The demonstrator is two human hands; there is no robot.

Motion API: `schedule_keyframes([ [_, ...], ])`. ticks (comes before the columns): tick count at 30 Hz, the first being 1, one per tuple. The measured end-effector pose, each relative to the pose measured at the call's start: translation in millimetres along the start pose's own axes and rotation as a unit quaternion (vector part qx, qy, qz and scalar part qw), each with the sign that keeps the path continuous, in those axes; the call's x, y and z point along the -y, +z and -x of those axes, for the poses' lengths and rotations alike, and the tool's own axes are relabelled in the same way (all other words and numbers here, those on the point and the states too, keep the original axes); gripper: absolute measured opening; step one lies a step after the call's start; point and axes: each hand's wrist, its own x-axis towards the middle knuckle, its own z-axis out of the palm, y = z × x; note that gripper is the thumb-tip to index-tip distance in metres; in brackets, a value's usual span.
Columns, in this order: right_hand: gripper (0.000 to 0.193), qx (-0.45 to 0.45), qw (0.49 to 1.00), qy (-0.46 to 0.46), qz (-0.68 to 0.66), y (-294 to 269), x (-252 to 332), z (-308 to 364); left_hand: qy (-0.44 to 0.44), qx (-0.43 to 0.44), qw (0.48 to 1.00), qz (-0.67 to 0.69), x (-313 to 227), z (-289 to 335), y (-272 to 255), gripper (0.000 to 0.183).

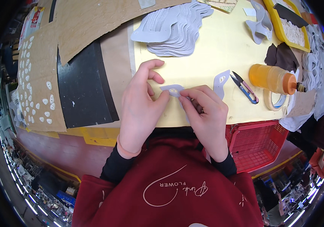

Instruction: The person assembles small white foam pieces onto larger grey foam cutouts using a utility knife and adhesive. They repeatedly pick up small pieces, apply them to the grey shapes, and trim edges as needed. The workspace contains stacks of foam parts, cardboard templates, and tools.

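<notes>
A small light-grey cut piece point(165, 88) lies on the yellow work surface, with a white oval patch point(174, 90) on it. My right hand point(206, 109) has thumb and forefinger pinched together at the right edge of this piece, beside the patch. Reaching in from the other side, my left hand point(143, 96) keeps its fingers apart, and its thumb tip is at the piece's left edge. Just right of my right hand lies another grey piece point(219, 84) bearing a similar white patch. Part of the worked piece is hidden under my right fingers.
Beyond my hands stands a pile of grey pieces point(177, 32). Thread snips point(246, 89), an orange bottle point(270, 78) and a tape roll point(271, 101) lie at right, near a yellow tray point(305, 46). White patches dot the cardboard point(54, 92) at left. A red basket point(258, 147) sits below the edge.
</notes>
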Motion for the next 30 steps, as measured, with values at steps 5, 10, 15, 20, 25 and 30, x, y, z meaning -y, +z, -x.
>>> schedule_keyframes([
  [5,0.007,0.0,1.0,0.0,-0.006,0.1,0.1,-1.1,0.007,0.007,1.0,0.002,0.5,-0.4,1.2,0.061],
  [10,0.007,0.001,1.0,-0.004,-0.009,-0.9,-0.6,-0.4,0.037,-0.006,0.999,0.012,5.6,1.1,3.7,0.072],
  [15,0.007,0.002,1.0,-0.006,-0.003,-0.5,-1.0,-0.4,0.017,-0.008,1.0,0.023,3.7,1.2,4.3,0.077],
  [20,0.008,0.007,1.0,-0.001,-0.001,-1.0,-1.1,-0.4,0.01,-0.008,0.999,0.033,2.0,1.1,4.2,0.079],
  [25,0.008,0.008,1.0,-0.001,-0.002,-0.6,-1.4,-0.7,0.033,-0.026,0.999,0.003,4.6,1.3,7.5,0.077],
  [30,0.009,0.002,1.0,0.003,-0.001,0.1,0.0,-1.0,0.05,-0.035,0.998,-0.01,7.3,2.2,13.3,0.073],
])
